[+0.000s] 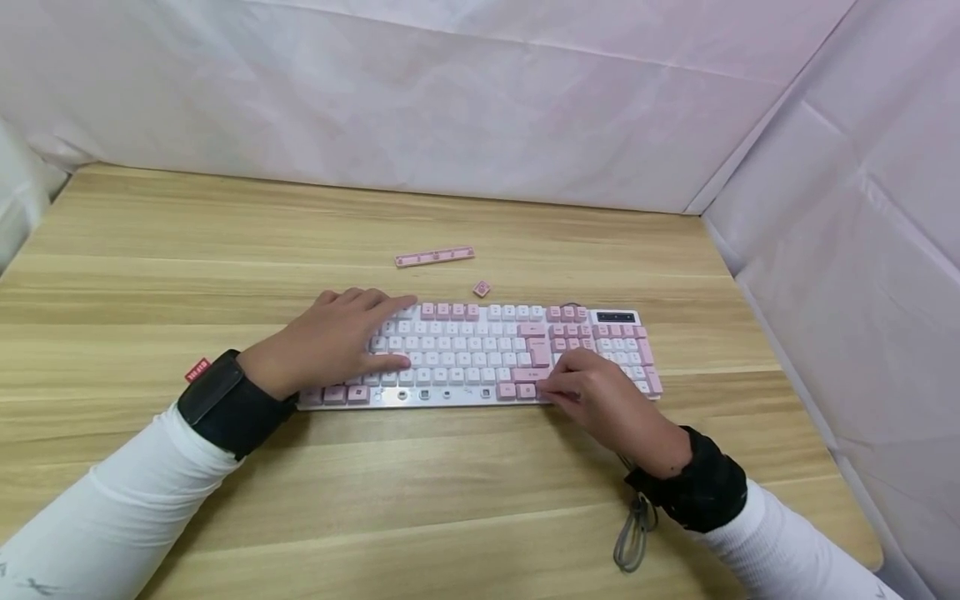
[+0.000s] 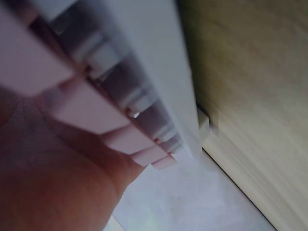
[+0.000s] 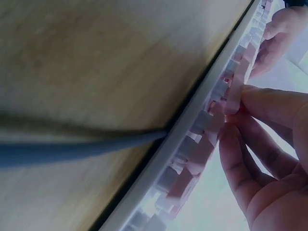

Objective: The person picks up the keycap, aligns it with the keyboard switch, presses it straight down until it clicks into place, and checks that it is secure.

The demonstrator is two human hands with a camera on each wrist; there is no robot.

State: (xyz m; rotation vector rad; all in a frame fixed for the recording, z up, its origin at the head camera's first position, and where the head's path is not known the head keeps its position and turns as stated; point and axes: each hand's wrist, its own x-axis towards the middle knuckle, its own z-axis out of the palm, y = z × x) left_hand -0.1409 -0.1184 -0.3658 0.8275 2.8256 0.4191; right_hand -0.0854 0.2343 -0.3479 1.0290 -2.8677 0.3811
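Two loose pieces — long pink cap [image 1: 435, 257], small pink cap [image 1: 482, 288] — lie beyond kbd [image 1: 450, 360] on surface [image 1: 405, 500], prob. clear of hands. L hand [image 1: 322, 342], fingers apart, rests on kbd's left part, prob. steadying; R hand [image 1: 600, 400] w/ fingers pinching pink key [image 3: 236, 96], kbd's near edge.

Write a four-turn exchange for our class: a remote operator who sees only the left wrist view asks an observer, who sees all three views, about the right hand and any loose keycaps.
Operator: I see the left hand against some pink keys. What is the right hand touching?
Observer: Its thumb and fingertips are on a pink key in the near row of the keyboard.
Operator: Are any keycaps loose on the table?
Observer: Yes, a long cap and a small cap, both pink, lie beyond the keyboard's far edge.
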